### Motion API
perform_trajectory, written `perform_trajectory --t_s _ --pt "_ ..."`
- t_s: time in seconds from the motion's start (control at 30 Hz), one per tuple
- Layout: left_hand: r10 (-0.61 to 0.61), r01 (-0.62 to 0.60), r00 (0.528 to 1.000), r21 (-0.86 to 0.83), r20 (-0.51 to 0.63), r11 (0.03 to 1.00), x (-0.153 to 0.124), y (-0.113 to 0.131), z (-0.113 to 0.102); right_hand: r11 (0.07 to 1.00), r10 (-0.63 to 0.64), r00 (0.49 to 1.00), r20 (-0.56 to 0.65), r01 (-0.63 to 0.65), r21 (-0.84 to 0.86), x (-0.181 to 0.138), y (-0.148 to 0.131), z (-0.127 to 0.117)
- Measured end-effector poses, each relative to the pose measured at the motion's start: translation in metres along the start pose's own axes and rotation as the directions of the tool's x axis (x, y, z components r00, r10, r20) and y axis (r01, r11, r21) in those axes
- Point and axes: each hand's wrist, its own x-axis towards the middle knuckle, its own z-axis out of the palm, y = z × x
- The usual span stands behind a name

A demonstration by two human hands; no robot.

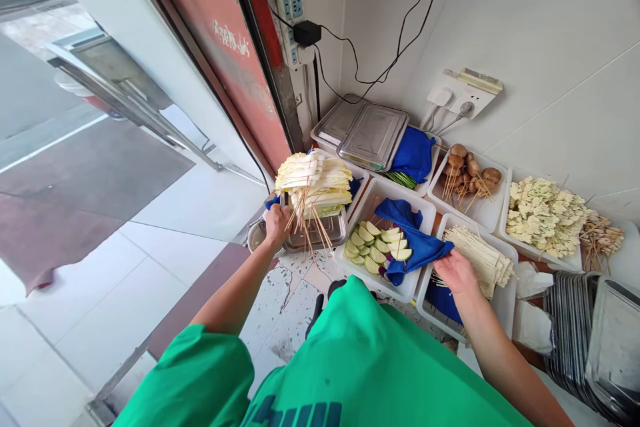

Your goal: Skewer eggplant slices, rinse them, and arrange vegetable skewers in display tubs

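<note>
My left hand (277, 223) is closed on the left edge of a shallow metal tray (340, 232), its fingertips partly hidden. Skewered napa cabbage (315, 177) is heaped on that tray, the stick ends pointing towards me. Between finger and thumb, my right hand (456, 271) pinches the corner of a blue cloth (417, 245). The cloth is stretched over the right part of a white plastic bin (425, 210). Skewered slices of green-skinned vegetable (373, 250) lie uncovered in the bin's left part. Just beyond my right hand are skewered pale strips (483, 257) in another bin.
Skewered mushrooms (463, 173) and pale folded sheets on skewers (545, 217) fill bins along the wall. Metal lids (373, 137) and another blue cloth (413, 159) lie at the back. Stacked metal trays (573, 333) stand at right. Black cables (387, 73) hang above; a glass door is left.
</note>
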Motion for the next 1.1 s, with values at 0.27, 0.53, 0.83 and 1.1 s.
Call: perform_trajectory --t_s 0.27,0.53,0.83,1.1 --pt "-0.016 0.016 0.999 0.003 0.039 1.000 -0.001 0.003 0.001 1.000 -0.019 0.977 0.210 0.020 -0.003 -0.036 -0.028 0.047" --pt "-0.018 0.021 1.000 -0.118 0.022 0.993 -0.002 0.004 0.001 0.991 -0.021 0.928 0.372 0.068 -0.113 -0.053 -0.032 0.098" --pt "-0.013 0.016 0.999 -0.090 0.035 0.996 -0.001 0.000 0.003 0.677 0.015 0.706 0.708 0.514 -0.527 -0.055 0.053 0.155" --pt "0.013 -0.012 1.000 -0.042 0.020 0.999 -0.007 0.001 -0.003 -0.377 0.243 0.535 0.809 0.821 -0.430 -0.048 0.072 0.133"
